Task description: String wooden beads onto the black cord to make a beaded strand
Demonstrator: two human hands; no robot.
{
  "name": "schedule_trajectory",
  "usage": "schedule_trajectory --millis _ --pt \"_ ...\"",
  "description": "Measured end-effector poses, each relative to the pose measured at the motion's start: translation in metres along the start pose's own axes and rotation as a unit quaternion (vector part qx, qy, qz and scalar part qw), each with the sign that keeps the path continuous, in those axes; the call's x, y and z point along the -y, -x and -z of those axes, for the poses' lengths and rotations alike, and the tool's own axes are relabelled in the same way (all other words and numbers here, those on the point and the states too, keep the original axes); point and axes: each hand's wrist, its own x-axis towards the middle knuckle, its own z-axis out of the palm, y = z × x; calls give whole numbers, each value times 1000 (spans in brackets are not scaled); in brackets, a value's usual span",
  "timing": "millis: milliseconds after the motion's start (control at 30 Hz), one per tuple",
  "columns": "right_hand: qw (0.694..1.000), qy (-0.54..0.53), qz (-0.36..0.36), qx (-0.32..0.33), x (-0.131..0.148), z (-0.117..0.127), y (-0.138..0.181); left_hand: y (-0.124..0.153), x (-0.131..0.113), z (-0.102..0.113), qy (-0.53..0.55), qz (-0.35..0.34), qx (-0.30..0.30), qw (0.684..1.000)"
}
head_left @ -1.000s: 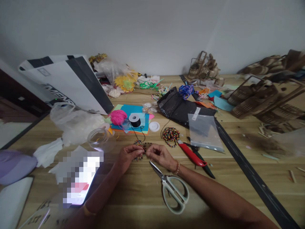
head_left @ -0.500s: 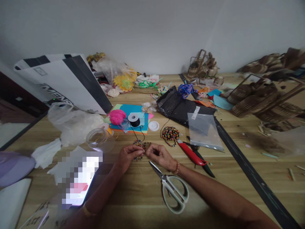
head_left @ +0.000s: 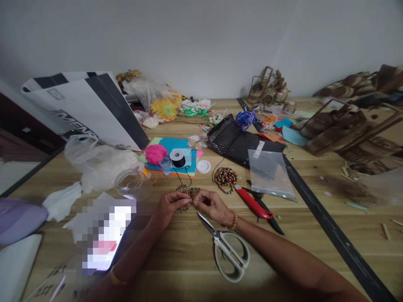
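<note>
My left hand [head_left: 170, 206] and my right hand [head_left: 211, 204] meet at the middle of the wooden table, fingers pinched together on a small beaded piece [head_left: 184, 191] of mixed colours. A thin black cord runs from the beads up to a black cord spool [head_left: 178, 157]. A second coil of coloured beads [head_left: 226, 177] lies just right of my right hand. White-handled scissors [head_left: 227, 249] lie below my right wrist, blades pointing up-left.
A lit phone [head_left: 105, 235] lies at lower left. A clear jar [head_left: 134, 183], pink yarn [head_left: 155, 154], coloured paper [head_left: 176, 144] and a white bag [head_left: 85, 109] sit left. A red-handled cutter [head_left: 253, 204], clear plastic bag [head_left: 270, 173], black mesh pouch [head_left: 234, 140] and wooden models [head_left: 343, 130] stand right.
Both hands stay pinched on the beaded piece with only slight finger shifts. The view has wobbled a little.
</note>
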Motion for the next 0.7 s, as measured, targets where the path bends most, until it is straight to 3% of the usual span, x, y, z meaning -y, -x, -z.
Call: schedule_trajectory --millis 700 --pt "1000 -4 -1 -5 1 0 1 -1 1 0 39 2 -1 999"
